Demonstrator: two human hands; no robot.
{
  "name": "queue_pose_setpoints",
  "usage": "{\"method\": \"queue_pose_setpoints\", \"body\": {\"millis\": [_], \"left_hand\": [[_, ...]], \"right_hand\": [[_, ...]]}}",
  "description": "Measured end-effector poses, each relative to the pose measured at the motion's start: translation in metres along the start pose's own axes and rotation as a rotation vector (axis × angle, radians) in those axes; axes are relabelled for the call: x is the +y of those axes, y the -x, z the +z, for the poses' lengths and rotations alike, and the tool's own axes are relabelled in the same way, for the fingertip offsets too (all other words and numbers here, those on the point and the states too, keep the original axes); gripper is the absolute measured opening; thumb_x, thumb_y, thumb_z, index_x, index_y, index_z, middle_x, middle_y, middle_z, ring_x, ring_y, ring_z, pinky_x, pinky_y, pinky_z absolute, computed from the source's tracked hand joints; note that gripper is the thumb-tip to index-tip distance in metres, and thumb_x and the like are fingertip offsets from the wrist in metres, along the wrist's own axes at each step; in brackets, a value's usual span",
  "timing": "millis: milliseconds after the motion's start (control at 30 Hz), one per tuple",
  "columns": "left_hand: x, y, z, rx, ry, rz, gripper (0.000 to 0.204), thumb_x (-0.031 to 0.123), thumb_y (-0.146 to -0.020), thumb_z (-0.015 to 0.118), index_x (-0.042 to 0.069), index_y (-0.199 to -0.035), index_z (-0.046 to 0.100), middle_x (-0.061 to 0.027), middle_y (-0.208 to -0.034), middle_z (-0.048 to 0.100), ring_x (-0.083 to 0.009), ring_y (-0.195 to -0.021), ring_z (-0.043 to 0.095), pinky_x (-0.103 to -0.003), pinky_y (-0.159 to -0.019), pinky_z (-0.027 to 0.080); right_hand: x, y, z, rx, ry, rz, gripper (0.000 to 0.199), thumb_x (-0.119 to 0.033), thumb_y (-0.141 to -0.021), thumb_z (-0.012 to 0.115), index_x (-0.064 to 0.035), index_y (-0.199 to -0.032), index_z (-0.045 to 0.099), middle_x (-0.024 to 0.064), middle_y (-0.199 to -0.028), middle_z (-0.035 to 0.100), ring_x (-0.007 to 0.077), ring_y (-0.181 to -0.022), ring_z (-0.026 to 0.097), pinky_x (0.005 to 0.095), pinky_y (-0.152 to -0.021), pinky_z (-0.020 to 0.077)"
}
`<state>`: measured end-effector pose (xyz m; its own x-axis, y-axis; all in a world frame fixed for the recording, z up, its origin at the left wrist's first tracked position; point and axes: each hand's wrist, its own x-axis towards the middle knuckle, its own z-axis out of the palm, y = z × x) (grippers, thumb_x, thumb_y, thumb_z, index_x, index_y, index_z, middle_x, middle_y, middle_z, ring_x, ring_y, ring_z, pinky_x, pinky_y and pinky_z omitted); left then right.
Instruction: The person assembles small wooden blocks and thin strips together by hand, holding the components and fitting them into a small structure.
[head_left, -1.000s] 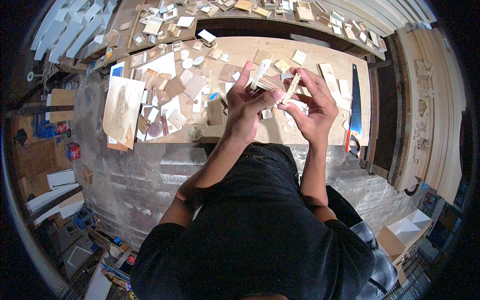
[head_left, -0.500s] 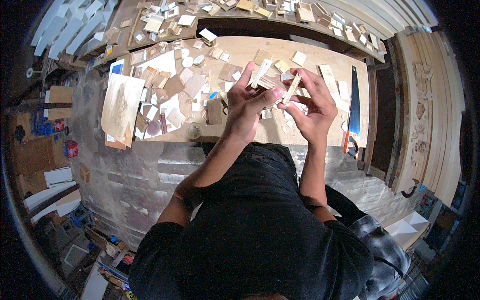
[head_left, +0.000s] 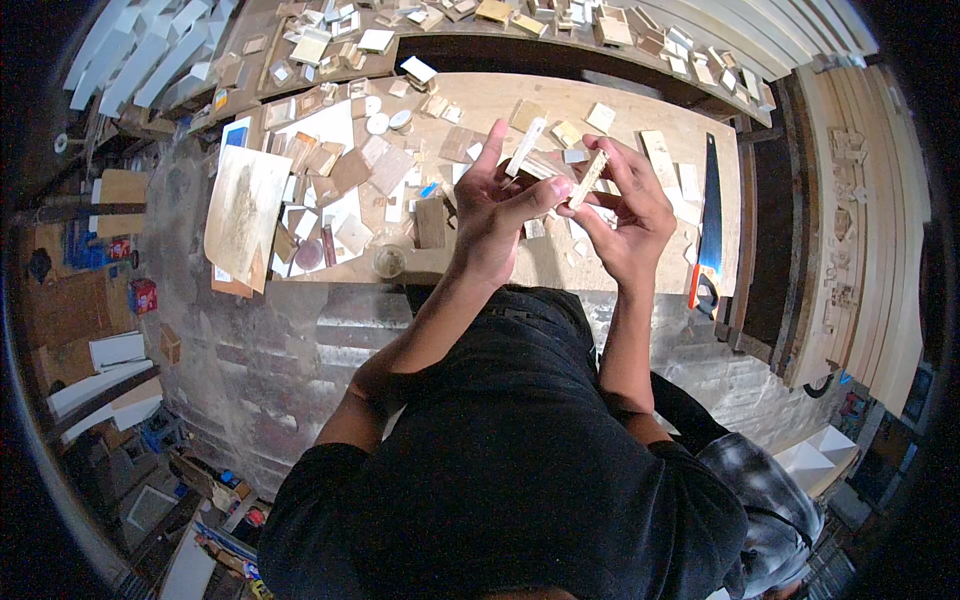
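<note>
Above the workbench, both hands hold a small wooden frame [head_left: 543,166] made of narrow strips. A pale strip stands at its left end, a rougher strip [head_left: 590,178] at its right, with crosspieces between. My left hand [head_left: 487,222] grips the left part, its thumb stretched across toward the right strip and its index finger raised. My right hand [head_left: 638,212] pinches the right strip between thumb and fingers. Part of the frame is hidden behind the fingers. Beneath and around lie small wood blocks and offcuts [head_left: 430,223].
A handsaw [head_left: 709,215] with an orange and black handle lies at the bench's right end. A thin wood sheet [head_left: 243,215] overhangs its left end. Many small wooden pieces cover the far shelf [head_left: 345,65]. Long boards [head_left: 885,220] are stacked at right.
The wooden frame has shifted and tilted very slightly to the right in my hands. Both hands keep their grip, almost still.
</note>
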<state>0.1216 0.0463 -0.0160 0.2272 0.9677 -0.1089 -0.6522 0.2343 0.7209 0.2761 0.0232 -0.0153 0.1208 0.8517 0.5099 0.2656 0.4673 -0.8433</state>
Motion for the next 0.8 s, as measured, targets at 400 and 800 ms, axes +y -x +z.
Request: {"method": "queue_pose_setpoints", "body": {"millis": [400, 800], "left_hand": [[0.002, 0.004, 0.007, 0.080, -0.229, 0.137, 0.110, 0.004, -0.072, 0.079, -0.016, -0.147, 0.000, -0.0091, -0.090, 0.069, -0.0119, -0.079, 0.066, -0.026, -0.079, 0.055], [-0.005, 0.007, 0.010, 0.099, -0.145, 0.106, 0.105, 0.005, -0.073, 0.079, -0.013, -0.148, 0.006, -0.0108, -0.086, 0.068, -0.0128, -0.076, 0.067, -0.027, -0.072, 0.058]], "right_hand": [[-0.003, -0.002, 0.000, -0.031, 0.051, 0.097, 0.072, -0.001, -0.069, 0.082, -0.0121, -0.136, 0.056, 0.0153, -0.131, 0.059, 0.0234, -0.110, 0.062, 0.0291, -0.075, 0.0622], [-0.004, -0.003, -0.001, -0.040, -0.031, 0.135, 0.068, 0.000, -0.069, 0.081, -0.0081, -0.133, 0.058, 0.0128, -0.128, 0.061, 0.0196, -0.109, 0.062, 0.0289, -0.077, 0.0611]]}}
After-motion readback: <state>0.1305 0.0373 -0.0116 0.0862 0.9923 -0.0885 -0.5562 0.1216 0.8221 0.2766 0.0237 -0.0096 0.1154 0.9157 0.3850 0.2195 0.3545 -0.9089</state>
